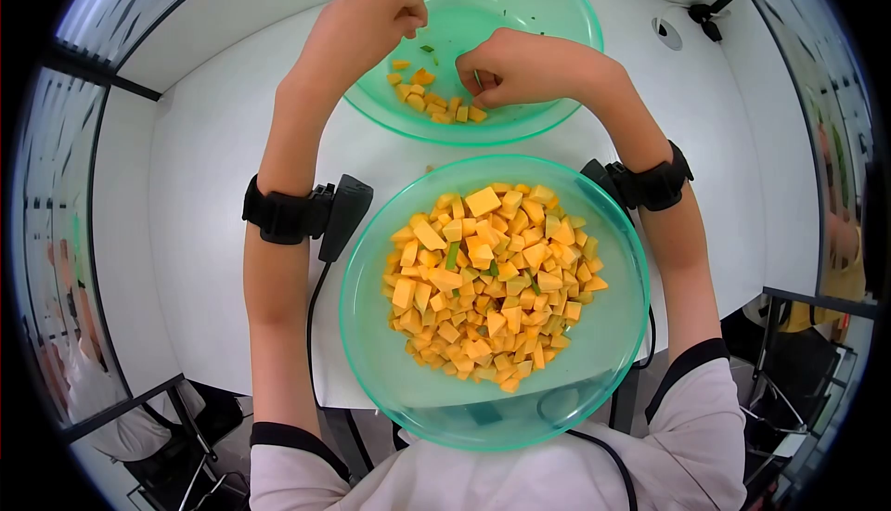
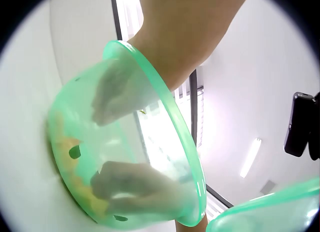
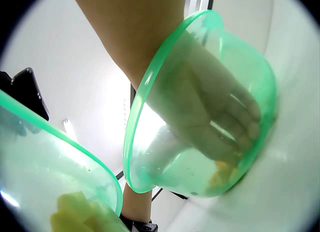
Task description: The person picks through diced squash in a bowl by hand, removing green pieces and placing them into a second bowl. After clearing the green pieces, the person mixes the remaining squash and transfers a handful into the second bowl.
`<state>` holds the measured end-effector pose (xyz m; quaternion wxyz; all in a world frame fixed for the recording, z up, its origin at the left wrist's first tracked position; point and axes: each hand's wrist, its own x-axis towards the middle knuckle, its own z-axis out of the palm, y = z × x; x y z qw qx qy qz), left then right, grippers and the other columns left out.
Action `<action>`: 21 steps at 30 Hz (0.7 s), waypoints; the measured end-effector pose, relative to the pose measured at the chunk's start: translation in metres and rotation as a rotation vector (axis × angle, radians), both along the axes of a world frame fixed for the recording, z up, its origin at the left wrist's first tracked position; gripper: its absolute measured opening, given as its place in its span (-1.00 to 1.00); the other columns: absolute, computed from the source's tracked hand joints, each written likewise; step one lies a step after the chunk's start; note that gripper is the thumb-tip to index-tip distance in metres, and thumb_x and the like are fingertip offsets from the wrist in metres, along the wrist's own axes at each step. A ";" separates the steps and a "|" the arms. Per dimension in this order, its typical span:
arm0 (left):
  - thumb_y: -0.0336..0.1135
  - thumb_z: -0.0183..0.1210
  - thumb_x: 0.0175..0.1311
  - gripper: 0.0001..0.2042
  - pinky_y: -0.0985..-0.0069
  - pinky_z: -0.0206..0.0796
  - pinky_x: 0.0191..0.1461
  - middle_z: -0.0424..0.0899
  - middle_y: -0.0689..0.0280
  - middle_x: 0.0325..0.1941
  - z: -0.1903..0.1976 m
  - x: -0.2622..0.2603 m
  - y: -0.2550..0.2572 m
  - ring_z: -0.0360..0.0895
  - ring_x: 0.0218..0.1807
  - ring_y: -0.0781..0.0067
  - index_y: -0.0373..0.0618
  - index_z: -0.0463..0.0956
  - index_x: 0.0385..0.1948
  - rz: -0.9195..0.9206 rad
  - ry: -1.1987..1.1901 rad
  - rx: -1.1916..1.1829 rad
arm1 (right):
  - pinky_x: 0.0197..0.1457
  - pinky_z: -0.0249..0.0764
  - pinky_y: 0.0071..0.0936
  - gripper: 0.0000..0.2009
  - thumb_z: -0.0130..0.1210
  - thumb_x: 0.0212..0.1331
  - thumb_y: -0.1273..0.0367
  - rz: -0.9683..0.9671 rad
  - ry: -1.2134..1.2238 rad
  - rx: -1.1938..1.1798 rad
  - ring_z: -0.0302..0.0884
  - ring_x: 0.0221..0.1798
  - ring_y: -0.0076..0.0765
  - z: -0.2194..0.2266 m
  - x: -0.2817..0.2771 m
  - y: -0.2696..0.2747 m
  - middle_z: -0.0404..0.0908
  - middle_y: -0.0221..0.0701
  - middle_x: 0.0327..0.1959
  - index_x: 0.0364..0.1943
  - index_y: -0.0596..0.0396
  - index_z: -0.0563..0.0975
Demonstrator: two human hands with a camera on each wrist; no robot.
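Both hands reach into the far translucent green bowl [image 1: 566, 10]. My left hand [image 1: 376, 17] is over its left side, fingers curled in toward the thumb, with nothing visible between them. Lower on the right, my right hand [image 1: 509, 70] has bent fingers, its fingertips down beside a small group of orange pumpkin cubes [image 1: 415, 101]; I cannot tell whether it pinches one. Through the bowl wall, the left wrist view shows the left hand [image 2: 117, 94] above the bottom, and the right wrist view shows the right hand [image 3: 220, 111] close over orange pieces [image 3: 223, 173].
A second green bowl [image 1: 357, 325], nearer the body, holds a big heap of pumpkin cubes [image 1: 492, 288] with a few green strips. Small green bits [image 1: 427, 49] lie in the far bowl. Black wrist cameras [image 1: 345, 217] with cables flank the near bowl on the white table [image 1: 209, 260].
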<state>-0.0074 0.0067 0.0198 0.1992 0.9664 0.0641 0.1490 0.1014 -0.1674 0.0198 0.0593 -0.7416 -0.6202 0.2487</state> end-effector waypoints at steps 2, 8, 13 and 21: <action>-0.40 0.15 0.10 -0.91 0.43 0.44 -0.24 0.67 0.27 -0.48 -0.001 0.000 0.002 0.60 -0.39 0.33 -0.14 0.63 -0.43 -0.016 0.023 -0.029 | -0.40 0.41 -0.41 -0.86 0.14 0.03 0.36 0.001 0.001 0.002 0.52 -0.47 -0.35 0.000 0.001 0.000 0.58 -0.35 -0.55 -0.37 0.13 0.54; -0.50 0.21 0.07 -0.96 0.53 0.42 -0.27 0.65 0.22 -0.50 0.003 -0.003 -0.002 0.59 -0.43 0.43 -0.25 0.56 -0.46 -0.040 0.040 -0.092 | -0.41 0.40 -0.41 -0.86 0.14 0.03 0.36 0.008 -0.007 -0.001 0.52 -0.48 -0.36 0.000 0.000 0.000 0.58 -0.36 -0.56 -0.37 0.12 0.54; -0.46 0.25 0.05 -0.93 0.56 0.36 -0.37 0.62 0.25 -0.58 0.005 -0.003 -0.004 0.56 -0.49 0.49 -0.23 0.55 -0.51 -0.032 0.055 -0.064 | -0.41 0.41 -0.40 -0.86 0.14 0.03 0.36 0.011 -0.011 0.007 0.52 -0.48 -0.36 -0.001 0.000 0.000 0.58 -0.36 -0.55 -0.36 0.12 0.54; -0.33 0.24 0.09 -0.86 0.37 0.38 -0.32 0.63 0.23 -0.54 0.004 -0.002 -0.008 0.55 -0.47 0.32 -0.21 0.61 -0.55 0.053 0.016 0.012 | -0.39 0.43 -0.40 -0.86 0.12 0.06 0.36 0.011 -0.011 0.018 0.53 -0.47 -0.34 0.000 0.000 -0.001 0.58 -0.36 -0.56 -0.39 0.15 0.53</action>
